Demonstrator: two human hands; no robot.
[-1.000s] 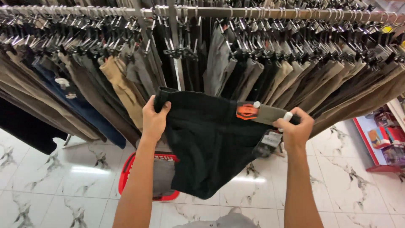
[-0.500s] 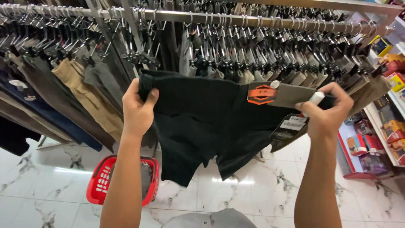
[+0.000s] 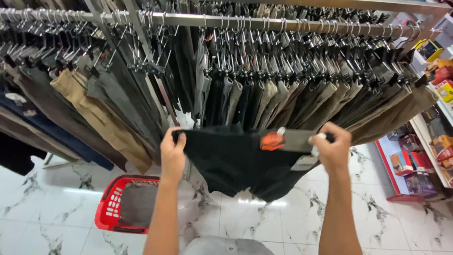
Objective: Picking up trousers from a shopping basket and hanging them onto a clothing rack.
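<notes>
We note the left hand [image 3: 173, 153] with its grip pinched on one end of the black garment's [image 3: 236, 163] waistband, the right hand [image 3: 332, 148] clamped on the tagged end. The garment hangs stretched between them, off the rail [image 3: 245, 21], not yet hung. A red basket [image 3: 111, 208] sits on the floor below.

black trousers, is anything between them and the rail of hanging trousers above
Nothing visible: the black trousers, held at the waistband by the left hand and right hand, hang just below the rail; only open air lies between.
</notes>
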